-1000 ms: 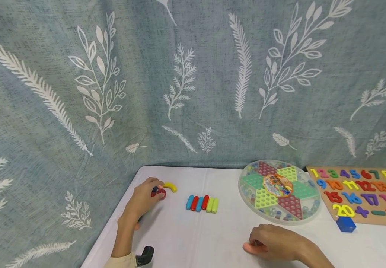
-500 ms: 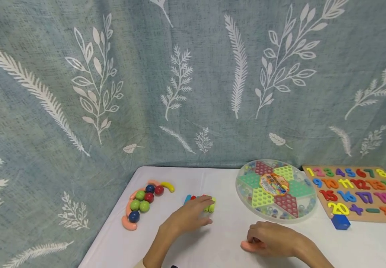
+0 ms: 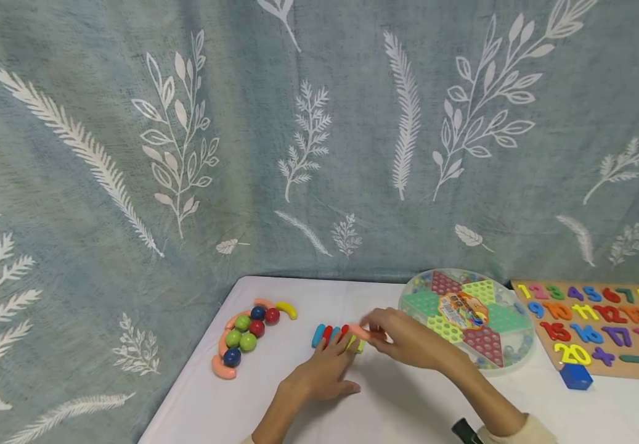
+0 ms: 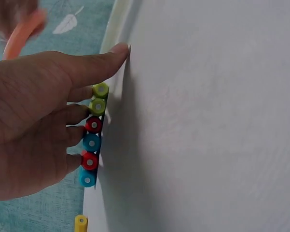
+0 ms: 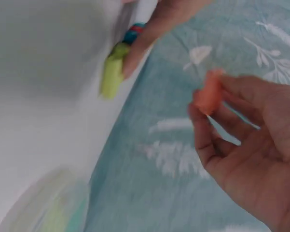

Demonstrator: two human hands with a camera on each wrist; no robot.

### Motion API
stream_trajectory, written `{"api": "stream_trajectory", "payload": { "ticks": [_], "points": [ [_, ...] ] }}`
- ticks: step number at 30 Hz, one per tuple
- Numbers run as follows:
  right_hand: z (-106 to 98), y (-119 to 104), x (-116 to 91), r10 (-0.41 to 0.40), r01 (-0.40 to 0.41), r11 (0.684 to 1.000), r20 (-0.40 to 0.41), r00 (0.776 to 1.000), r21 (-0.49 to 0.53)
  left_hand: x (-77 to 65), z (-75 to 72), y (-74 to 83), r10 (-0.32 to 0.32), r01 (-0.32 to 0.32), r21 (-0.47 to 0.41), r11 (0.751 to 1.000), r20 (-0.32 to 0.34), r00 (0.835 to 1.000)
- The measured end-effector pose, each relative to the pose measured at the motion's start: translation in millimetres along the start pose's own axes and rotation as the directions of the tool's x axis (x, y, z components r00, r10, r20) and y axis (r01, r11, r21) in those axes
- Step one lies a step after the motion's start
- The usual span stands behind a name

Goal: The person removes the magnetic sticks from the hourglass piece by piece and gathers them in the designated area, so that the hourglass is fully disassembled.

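Note:
Six short sticks in blue, red and yellow-green point(image 4: 91, 142) lie side by side in a row. My left hand point(image 3: 321, 374) lies over this row with fingers stretched out, fingertips at the sticks and thumb out to the side. Just right of it, my right hand point(image 3: 410, 339) pinches a salmon-coloured curved piece point(image 5: 211, 94) between thumb and fingers, raised above the yellow-green end of the row. In the head view the left fingers hide part of the sticks.
Left on the white table point(image 3: 197, 413) are salmon curved pieces point(image 3: 223, 368), green balls point(image 3: 248, 342), dark blue and red balls, and a toy banana point(image 3: 286, 309). To the right stand a round Chinese checkers board point(image 3: 502, 317), a number puzzle point(image 3: 546, 336) and a blue cube point(image 3: 577, 376).
My left hand has left the balls and moved right to the sticks. My right hand has lifted the salmon curved piece off the front of the table and carried it left and back to the row.

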State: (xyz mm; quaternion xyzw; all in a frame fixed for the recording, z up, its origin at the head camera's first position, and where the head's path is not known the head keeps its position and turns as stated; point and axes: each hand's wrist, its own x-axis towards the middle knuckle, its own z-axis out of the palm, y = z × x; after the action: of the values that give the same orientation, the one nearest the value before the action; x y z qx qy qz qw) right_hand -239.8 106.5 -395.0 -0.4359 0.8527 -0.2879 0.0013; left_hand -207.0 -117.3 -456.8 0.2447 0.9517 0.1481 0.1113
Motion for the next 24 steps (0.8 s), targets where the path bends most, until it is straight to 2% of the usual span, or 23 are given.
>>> {"api": "stream_trajectory", "payload": {
  "ticks": [2,4,6,7,9,10,13,16,18,20,24],
  "points": [
    [5,1,26,-0.019,0.022,0.993,-0.019,1.000,0.115,0.5,1.0,2.5,0.009,-0.009,0.012,1.000,-0.004,1.000],
    [12,2,54,0.007,-0.002,0.968,-0.020,1.000,0.249,4.0,6.8,-0.8,0.030,-0.029,0.035,0.999,-0.019,0.999],
    [20,4,79,0.068,-0.058,0.928,-0.015,0.998,0.368,4.7,7.2,1.1,0.031,-0.030,0.055,0.998,-0.015,0.999],
    [25,5,91,0.109,-0.097,0.906,-0.004,0.994,0.413,7.1,11.0,-2.8,0.048,-0.047,0.053,0.997,-0.017,0.999],
    [33,6,114,0.210,-0.200,0.853,0.032,0.977,0.482,7.3,11.0,-2.0,0.053,-0.053,0.044,0.998,-0.010,0.999],
    [38,7,123,0.251,-0.241,0.834,0.049,0.967,0.496,4.7,6.3,3.5,0.039,-0.039,0.034,0.999,0.005,0.999],
    [52,9,145,0.384,-0.380,0.810,0.086,0.919,0.447,5.5,6.9,9.4,0.012,-0.012,0.036,0.999,0.012,1.000],
    [63,14,153,0.496,-0.502,0.807,0.103,0.862,0.311,6.9,6.5,20.3,-0.018,0.017,0.042,0.999,0.027,0.999],
    [68,17,155,0.535,-0.548,0.806,0.120,0.836,0.226,8.0,7.8,24.0,-0.030,0.028,0.054,0.998,0.036,0.999],
    [71,19,155,0.544,-0.562,0.810,0.142,0.827,0.168,8.4,8.0,26.4,-0.035,0.032,0.057,0.998,0.044,0.998],
    [68,22,152,0.537,-0.568,0.806,0.196,0.820,0.168,8.3,8.2,26.7,-0.026,0.023,0.091,0.996,0.031,0.999]
  ]
}}
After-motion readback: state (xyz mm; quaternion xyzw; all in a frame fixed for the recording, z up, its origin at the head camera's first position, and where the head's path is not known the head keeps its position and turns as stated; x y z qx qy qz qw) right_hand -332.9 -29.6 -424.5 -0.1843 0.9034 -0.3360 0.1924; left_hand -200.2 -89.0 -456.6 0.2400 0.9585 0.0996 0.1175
